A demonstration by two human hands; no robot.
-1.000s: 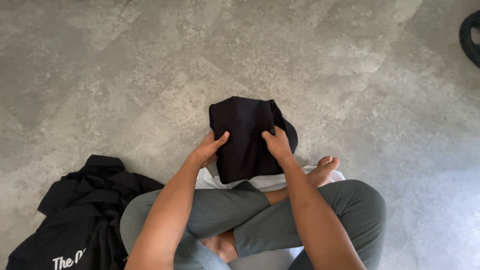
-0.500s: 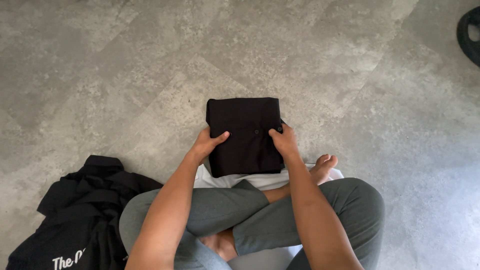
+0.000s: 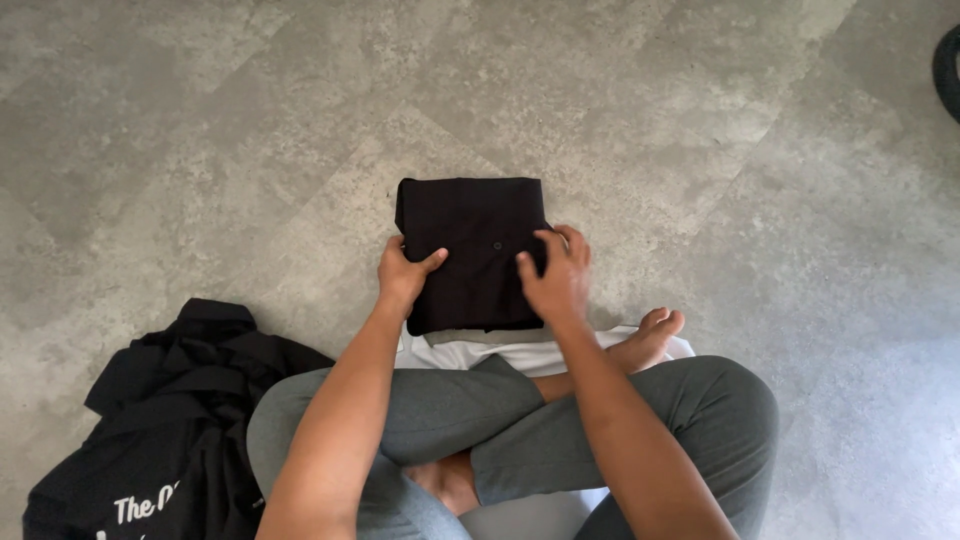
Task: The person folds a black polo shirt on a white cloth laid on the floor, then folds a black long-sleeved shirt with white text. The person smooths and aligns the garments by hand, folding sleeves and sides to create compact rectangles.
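On the grey stone-patterned floor [image 3: 700, 130], just beyond the person's crossed legs, lies a folded black garment [image 3: 470, 235], a neat, nearly square packet with a small button showing near its middle. Its near edge overlaps a folded white garment [image 3: 520, 352] that peeks out beneath it, close to the person's bare foot [image 3: 650, 335].

The left hand [image 3: 403, 275] grips the near left edge of the black garment, thumb laid on top and the fingers tucked around the side, so it is closed on the cloth. The right hand [image 3: 555, 275] rests flat on the near right part of the packet, fingers spread a little and pressing down on the fabric, not wrapped around anything.

Grey trousers [image 3: 450, 410] cover the crossed legs at the near edge of the view. To the near left, well apart from the folded packet, a rumpled heap of black clothing [image 3: 170, 430] with white lettering lies on the floor. At the far right edge a dark curved object [image 3: 947, 70] is only partly in view.
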